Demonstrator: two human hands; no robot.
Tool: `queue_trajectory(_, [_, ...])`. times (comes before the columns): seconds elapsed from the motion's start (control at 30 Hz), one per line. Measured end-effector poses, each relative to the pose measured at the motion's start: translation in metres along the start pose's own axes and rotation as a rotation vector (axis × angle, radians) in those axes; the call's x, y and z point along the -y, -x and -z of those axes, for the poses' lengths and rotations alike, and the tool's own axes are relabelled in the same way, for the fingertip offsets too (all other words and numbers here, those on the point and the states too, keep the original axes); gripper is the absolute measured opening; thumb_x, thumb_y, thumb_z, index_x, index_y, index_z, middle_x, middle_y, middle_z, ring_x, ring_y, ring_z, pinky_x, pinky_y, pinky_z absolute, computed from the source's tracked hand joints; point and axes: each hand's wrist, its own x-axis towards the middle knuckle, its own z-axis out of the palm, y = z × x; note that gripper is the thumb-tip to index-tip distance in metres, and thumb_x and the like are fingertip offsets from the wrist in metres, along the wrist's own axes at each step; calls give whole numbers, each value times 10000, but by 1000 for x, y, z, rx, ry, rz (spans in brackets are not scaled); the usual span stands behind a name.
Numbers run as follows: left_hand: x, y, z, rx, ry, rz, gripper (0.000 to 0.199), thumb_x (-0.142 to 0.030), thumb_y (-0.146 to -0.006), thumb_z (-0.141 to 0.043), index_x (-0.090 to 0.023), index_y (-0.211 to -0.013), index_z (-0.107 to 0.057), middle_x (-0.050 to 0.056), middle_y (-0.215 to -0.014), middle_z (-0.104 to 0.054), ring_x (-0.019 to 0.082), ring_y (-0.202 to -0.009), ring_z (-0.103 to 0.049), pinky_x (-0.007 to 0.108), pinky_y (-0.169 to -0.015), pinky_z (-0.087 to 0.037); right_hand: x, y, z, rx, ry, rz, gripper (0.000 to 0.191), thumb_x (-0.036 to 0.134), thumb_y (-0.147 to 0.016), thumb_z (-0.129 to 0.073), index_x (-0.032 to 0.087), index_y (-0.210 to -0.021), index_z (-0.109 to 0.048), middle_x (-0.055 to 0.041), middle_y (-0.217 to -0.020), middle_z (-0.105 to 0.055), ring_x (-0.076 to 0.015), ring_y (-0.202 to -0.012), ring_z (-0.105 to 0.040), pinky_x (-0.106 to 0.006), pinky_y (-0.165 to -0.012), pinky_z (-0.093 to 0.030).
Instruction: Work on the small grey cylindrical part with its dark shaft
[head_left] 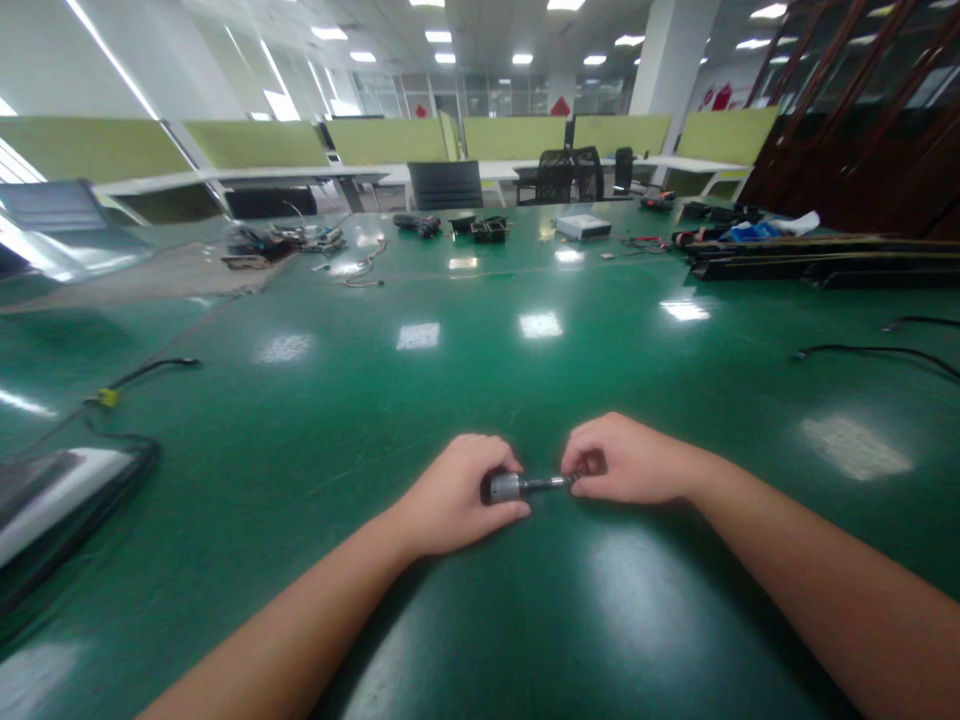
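Note:
My left hand is closed round a thick grey metal cylinder, with its thumb and fingers on either side. A thin metal shaft comes out of the cylinder and points right. At the shaft's far end, my right hand is closed in a pinch, and its fingertips hide the tip. The piece lies level, low over the green tabletop; I cannot tell whether it touches the surface. Its exact kind is too small and blurred to make out.
A white and black device with cables lies at the left edge. Black cables lie on the right. Further back are a grey box, black parts, a heap of wires and long dark strips.

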Motion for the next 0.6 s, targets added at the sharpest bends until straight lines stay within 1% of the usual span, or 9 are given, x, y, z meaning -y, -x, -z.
queue_trajectory(0.17, [-2,-6,-4,-7,-2,5,259,-376,-786,-788,-203,-928,-658,12,-867,-665,201,-820,-614,330,-799,-426,7,-7,-16,-94,27,53,103,218,-805,-724,179,-896,-750,-12,-791,-677,-124,-690,-584,-242,-639,-416])
queue_trajectory(0.3, [-4,-11,-9,-17,-7,29,269,-398,-795,-785,-203,-923,-653,10,-870,-673,204,-823,-620,335,-791,-417,11,-13,-28,-161,93,129,113,251,-857,-694,183,-932,-746,-22,-843,-688,-141,-759,-592,-264,-706,-414])
queue_trajectory(0.47, [-6,-11,-9,-14,5,37,298,-435,-815,-762,-207,-973,-654,23,-910,-680,216,-856,-622,349,-814,-422,11,-14,-31,-189,94,131,102,251,-871,-677,192,-927,-739,-25,-868,-696,-152,-804,-613,-263,-728,-426])
queue_trajectory(0.6, [-5,-9,-7,-17,27,20,232,-410,-886,-685,-208,-998,-655,24,-927,-681,205,-861,-620,343,-827,-424,11,-13,-30,-190,87,129,109,227,-866,-674,190,-941,-743,-32,-888,-705,-154,-814,-621,-261,-735,-437])
